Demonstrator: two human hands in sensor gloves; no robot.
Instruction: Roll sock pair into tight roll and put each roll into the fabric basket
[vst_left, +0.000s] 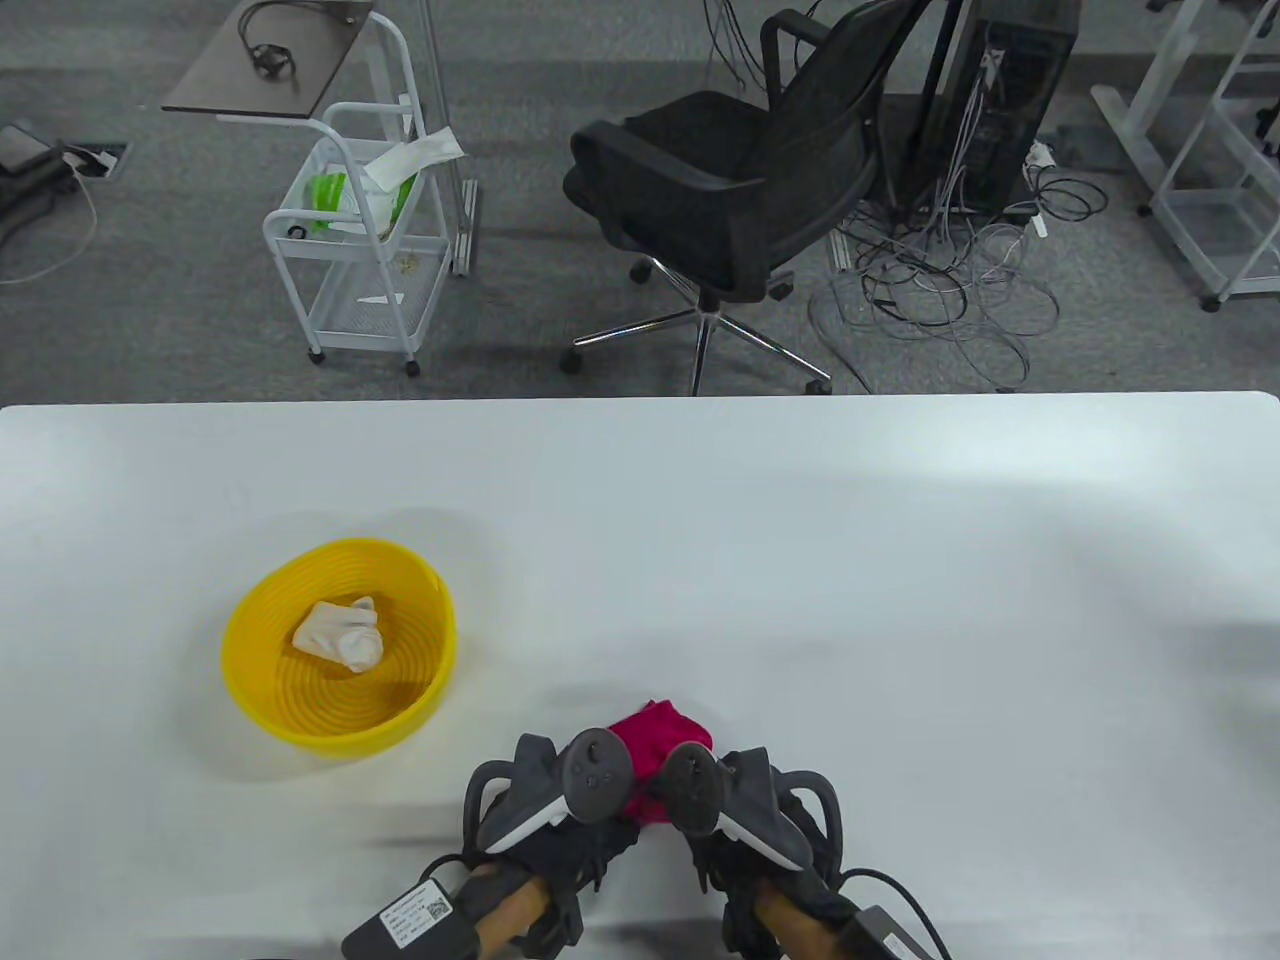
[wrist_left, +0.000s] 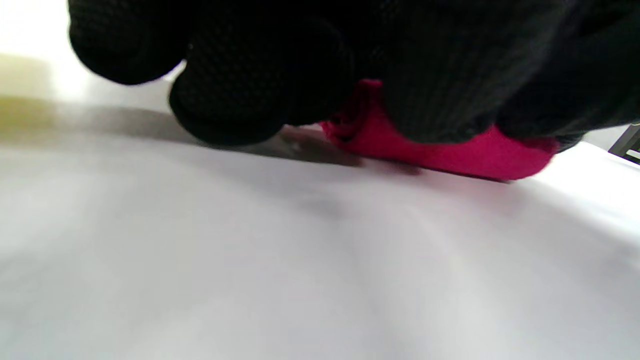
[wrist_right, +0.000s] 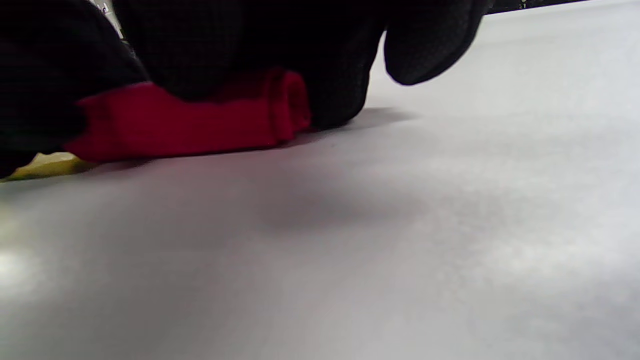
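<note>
White table (vst_left: 800, 560) w/ a smooth matte top fills my lower view, grey carpet behind it. Red sock pair (vst_left: 655, 738) lies near the front edge, centre, soft knit fabric, partly rolled: right wrist view shows a curled end (wrist_right: 290, 102) on the roll, rest flat on the table. My left hand (vst_left: 560, 800) and right hand (vst_left: 745, 810) sit side by side on top of it, black mesh gloves, a grey tracker on each. Left wrist view: fingers (wrist_left: 260, 85) curled down over the sock, tips at the tabletop. Right wrist view: fingers (wrist_right: 240, 45) curled over the roll too, pressing it down; one finger (wrist_right: 430, 40) lifted clear of the table on the right side.

Yellow basket (vst_left: 250, 640), round, ribbed w/ concentric rings, looks like hard plastic, sits left of my hands, well apart. White sock roll (vst_left: 340, 632) lies inside it, lumpy, near the middle.

Table's right half and far side are open white surface, soft shadows only. Beyond the far edge: black mesh office chair (vst_left: 730, 190) on a chrome star base, white wire cart (vst_left: 350, 250), tangle of cables (vst_left: 940, 290) on the carpet by a dark PC tower (vst_left: 1000, 110).
</note>
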